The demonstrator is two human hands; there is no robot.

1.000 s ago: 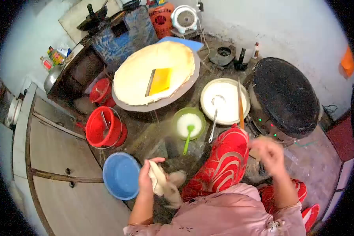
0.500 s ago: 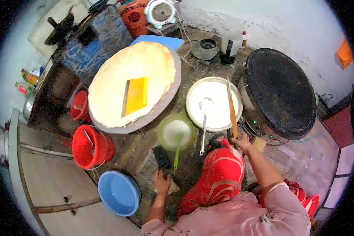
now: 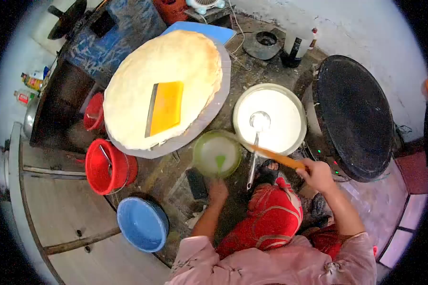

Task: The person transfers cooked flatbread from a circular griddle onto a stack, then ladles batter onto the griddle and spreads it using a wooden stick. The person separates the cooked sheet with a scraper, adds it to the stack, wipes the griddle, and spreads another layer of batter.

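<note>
One flat stick [image 3: 276, 156] clasped in the right fingers [image 3: 306, 172], one green spoon [image 3: 220, 162] at the left fingers [image 3: 218, 185], grip unclear.

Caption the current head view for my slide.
Right hand holds a long wooden blade; left hand is at the green spatula in the green bowl.

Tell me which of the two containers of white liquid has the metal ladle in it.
The larger, pale basin, beside the round black griddle. The metal ladle rests in it; the smaller green bowl has a green spoon instead.
</note>
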